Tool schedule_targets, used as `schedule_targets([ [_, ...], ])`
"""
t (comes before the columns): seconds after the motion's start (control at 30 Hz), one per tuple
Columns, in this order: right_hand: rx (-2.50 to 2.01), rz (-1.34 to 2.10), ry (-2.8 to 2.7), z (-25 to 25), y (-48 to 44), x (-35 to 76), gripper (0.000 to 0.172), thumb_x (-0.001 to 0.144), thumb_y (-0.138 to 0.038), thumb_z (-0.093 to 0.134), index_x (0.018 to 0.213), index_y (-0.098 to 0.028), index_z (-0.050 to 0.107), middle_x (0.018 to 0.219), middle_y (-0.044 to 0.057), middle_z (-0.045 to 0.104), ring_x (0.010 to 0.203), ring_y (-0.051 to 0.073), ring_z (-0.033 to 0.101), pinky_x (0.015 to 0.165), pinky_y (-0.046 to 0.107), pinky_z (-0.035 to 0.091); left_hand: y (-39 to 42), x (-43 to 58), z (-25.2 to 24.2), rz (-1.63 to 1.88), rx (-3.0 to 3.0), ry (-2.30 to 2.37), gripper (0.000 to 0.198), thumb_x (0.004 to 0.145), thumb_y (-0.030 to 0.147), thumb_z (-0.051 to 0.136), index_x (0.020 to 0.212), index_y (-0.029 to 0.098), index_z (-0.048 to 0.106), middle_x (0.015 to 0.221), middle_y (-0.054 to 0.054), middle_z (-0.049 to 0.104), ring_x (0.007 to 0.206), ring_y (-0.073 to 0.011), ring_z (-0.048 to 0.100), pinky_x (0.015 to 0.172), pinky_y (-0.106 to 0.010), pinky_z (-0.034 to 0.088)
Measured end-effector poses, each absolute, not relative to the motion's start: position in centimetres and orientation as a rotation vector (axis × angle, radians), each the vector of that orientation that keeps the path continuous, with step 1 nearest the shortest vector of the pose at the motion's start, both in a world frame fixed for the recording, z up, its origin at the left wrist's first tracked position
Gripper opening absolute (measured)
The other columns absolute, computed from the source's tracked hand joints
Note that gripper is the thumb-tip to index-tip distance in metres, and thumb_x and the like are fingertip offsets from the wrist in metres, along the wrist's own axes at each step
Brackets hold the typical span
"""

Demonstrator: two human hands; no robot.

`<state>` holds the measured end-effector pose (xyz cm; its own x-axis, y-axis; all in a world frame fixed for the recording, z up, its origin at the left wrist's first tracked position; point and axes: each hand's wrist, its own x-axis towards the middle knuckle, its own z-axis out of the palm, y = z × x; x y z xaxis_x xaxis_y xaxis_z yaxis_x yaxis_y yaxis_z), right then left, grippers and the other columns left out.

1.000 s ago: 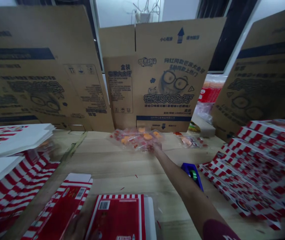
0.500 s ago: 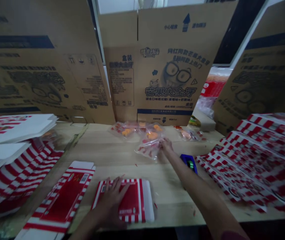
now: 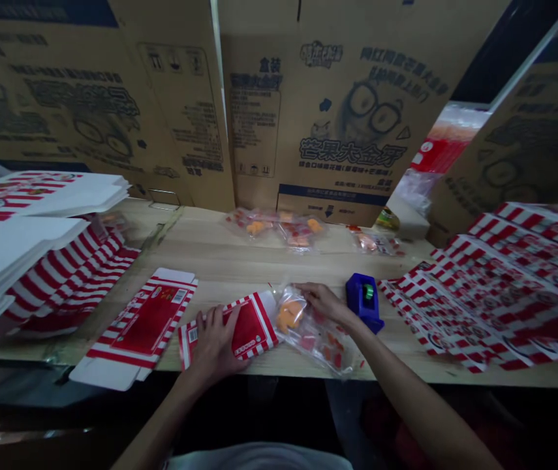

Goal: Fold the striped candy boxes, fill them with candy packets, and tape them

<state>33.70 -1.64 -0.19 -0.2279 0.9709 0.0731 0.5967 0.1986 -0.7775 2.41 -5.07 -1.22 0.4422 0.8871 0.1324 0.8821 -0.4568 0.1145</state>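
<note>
My left hand [image 3: 216,346] lies over a red-and-white striped box [image 3: 255,321] near the table's front edge, its fingers wrapped round the left part. My right hand [image 3: 322,301] pinches the top of a clear plastic bag [image 3: 325,343] holding orange and red pieces. The bag rests on the table just right of the box's white end. A second flattened striped box [image 3: 154,316] lies to the left. Right of my right hand stands a blue tape dispenser [image 3: 363,301] with a green roll.
More clear bags [image 3: 299,234] lie at the back before upright cardboard boxes [image 3: 327,117]. Striped card sheets [image 3: 513,287] fan out at the right. White and striped cartons [image 3: 29,245] are stacked at the left. Another small bag [image 3: 371,241] sits at the back right.
My right hand has brought a clear bag from the back towards the front, beside the box. The box under my left hand is now tilted and narrower. The view has tipped downward.
</note>
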Motion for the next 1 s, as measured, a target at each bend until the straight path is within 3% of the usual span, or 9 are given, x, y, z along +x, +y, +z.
schedule_targets([
  [0.17, -1.424, 0.828, -2.363, 0.4, -2.5, 31.8, 0.038, 0.093, -0.026, 0.042, 0.126, -0.028, 0.060, 0.098, 0.005, 0.064, 0.085, 0.018, 0.060, 0.089, 0.037, 0.046, -5.4, 2.7, -1.2, 0.318, 2.708, 1.523, 0.098, 0.053, 0.049, 0.072, 0.138, 0.012, 0.041, 0.133, -0.025, 0.042, 0.125, -0.0431, 0.037, 0.108, -0.064, 0.013],
  [0.27, -1.438, 0.841, -2.299, 0.1, -2.4, 30.3, 0.030, 0.088, -0.025, 0.053, 0.114, -0.030, 0.067, 0.107, 0.005, 0.065, 0.104, 0.022, 0.057, 0.109, 0.058, 0.022, -5.4, 3.0, -1.3, 0.315, 2.721, 1.504, 0.099, 0.051, 0.049, 0.072, 0.138, 0.013, 0.041, 0.135, -0.025, 0.042, 0.126, -0.0432, 0.036, 0.109, -0.063, 0.011],
  [0.33, -1.401, 0.872, -2.157, -0.6, -2.2, 29.0, 0.026, 0.081, -0.020, 0.060, 0.103, -0.029, 0.072, 0.114, 0.003, 0.066, 0.116, 0.024, 0.053, 0.112, 0.060, 0.010, -5.3, 3.2, -1.2, 0.279, 2.697, 1.503, 0.100, 0.051, 0.050, 0.073, 0.138, 0.014, 0.041, 0.134, -0.024, 0.043, 0.126, -0.0427, 0.037, 0.109, -0.063, 0.011],
  [0.4, -1.381, 0.866, -2.009, -1.5, -1.9, 27.8, 0.023, 0.078, -0.015, 0.061, 0.092, -0.028, 0.074, 0.119, 0.002, 0.066, 0.122, 0.023, 0.051, 0.114, 0.054, 0.013, -5.2, 3.3, -1.1, 0.226, 2.650, 1.507, 0.101, 0.051, 0.052, 0.073, 0.139, 0.015, 0.041, 0.133, -0.023, 0.045, 0.125, -0.0422, 0.038, 0.109, -0.062, 0.012],
  [0.47, -1.408, 0.806, -1.854, -2.3, -1.9, 27.4, 0.021, 0.078, -0.014, 0.058, 0.085, -0.026, 0.074, 0.120, 0.003, 0.066, 0.122, 0.022, 0.052, 0.113, 0.049, 0.025, -5.2, 3.3, -1.0, 0.172, 2.601, 1.511, 0.103, 0.051, 0.055, 0.073, 0.139, 0.013, 0.040, 0.134, -0.024, 0.044, 0.125, -0.0426, 0.038, 0.108, -0.062, 0.014],
  [0.57, -1.533, 0.655, -1.575, -3.0, -2.6, 29.0, 0.022, 0.080, -0.019, 0.055, 0.094, -0.022, 0.072, 0.122, 0.009, 0.063, 0.122, 0.026, 0.053, 0.105, 0.049, 0.038, -5.1, 3.1, -1.2, 0.117, 2.563, 1.494, 0.107, 0.051, 0.058, 0.073, 0.141, 0.012, 0.039, 0.138, -0.026, 0.040, 0.127, -0.0438, 0.037, 0.108, -0.063, 0.015],
  [0.7, -1.788, 0.531, -1.187, -3.2, -4.8, 32.7, 0.038, 0.079, -0.034, 0.060, 0.113, -0.018, 0.064, 0.107, 0.012, 0.068, 0.118, 0.028, 0.055, 0.107, 0.049, 0.033, -5.0, 2.9, -1.6, 0.094, 2.563, 1.498, 0.107, 0.052, 0.061, 0.073, 0.141, 0.013, 0.038, 0.144, -0.028, 0.034, 0.130, -0.0456, 0.032, 0.106, -0.064, 0.015],
  [0.87, -1.808, 0.661, -1.142, -3.0, -6.7, 30.3, 0.035, 0.085, -0.038, 0.053, 0.112, -0.019, 0.062, 0.093, 0.007, 0.072, 0.107, 0.026, 0.062, 0.112, 0.053, 0.021, -5.3, 3.7, -1.6, 0.135, 2.577, 1.477, 0.103, 0.053, 0.060, 0.072, 0.140, 0.015, 0.040, 0.141, -0.025, 0.040, 0.127, -0.0439, 0.036, 0.106, -0.062, 0.016],
  [1.0, -1.556, 0.948, -1.210, -3.0, -7.0, 24.9, 0.034, 0.081, -0.042, 0.059, 0.107, -0.021, 0.064, 0.092, 0.006, 0.072, 0.098, 0.027, 0.065, 0.110, 0.054, 0.025, -5.6, 4.0, -1.7, 0.205, 2.615, 1.460, 0.101, 0.054, 0.058, 0.072, 0.139, 0.014, 0.041, 0.137, -0.024, 0.042, 0.124, -0.0422, 0.037, 0.105, -0.058, 0.019],
])
